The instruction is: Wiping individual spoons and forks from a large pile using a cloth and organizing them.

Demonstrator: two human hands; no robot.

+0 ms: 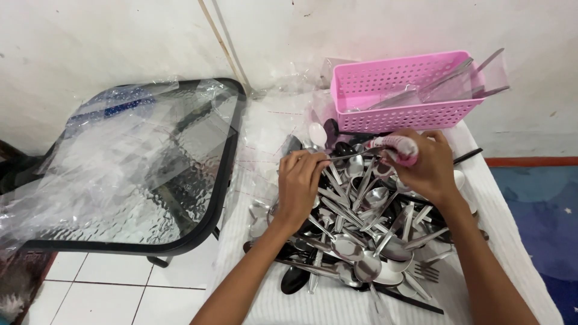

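Starting at the far left, a glass-topped table (198, 232) with a black rim stands over the white tiled floor (108, 289), with crumpled clear plastic sheeting (102, 150) draped across it. Just right of it, a white cloth (337, 307) covers a second surface, and on that cloth lies a big heap of cutlery (361, 241): steel spoons, a few forks, and some black and white spoons mixed in.

Over the heap, the left hand (299, 183) is closed in a pinch on one end of a thin steel utensil (352, 156), held roughly level above the pile. The right hand (424, 165) is curled tight around a pink and white cloth (397, 147), which is pressed against the other end of the same utensil. The two hands sit a short way apart, joined only by that piece of metal, at the far side of the heap.

Beyond the right hand, against the white wall (120, 42), a pink perforated plastic basket (385, 84) sits on the cloth, with several steel utensils (457, 84) lying inside and poking out over its right end. At the far right edge, a blue patterned rug (542, 204) shows on the floor.
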